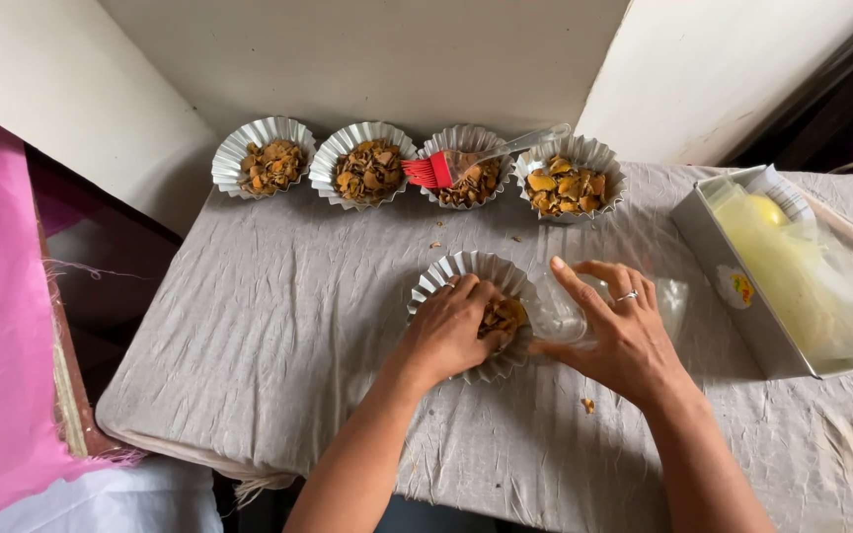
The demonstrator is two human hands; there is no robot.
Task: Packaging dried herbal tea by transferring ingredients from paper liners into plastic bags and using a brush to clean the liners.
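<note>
1. Four fluted foil cups at the table's far edge already hold flaky golden filling.
2. Fifth foil cup, near edge: left hand pressed onto its filling.
3. Right hand, fingers spread, steadies what looks like a clear plastic bag.

light: soft, even daylight | shadows: faint | focus: sharp | edges: wide-angle bending

Cloth-covered table, five foil cups, metal tin, clear bag, crumbs

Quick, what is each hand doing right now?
Left hand: fingers curled in the near foil cup, pressing the crunchy filling.
Right hand: open, fingers spread on the clear plastic bag.
</note>
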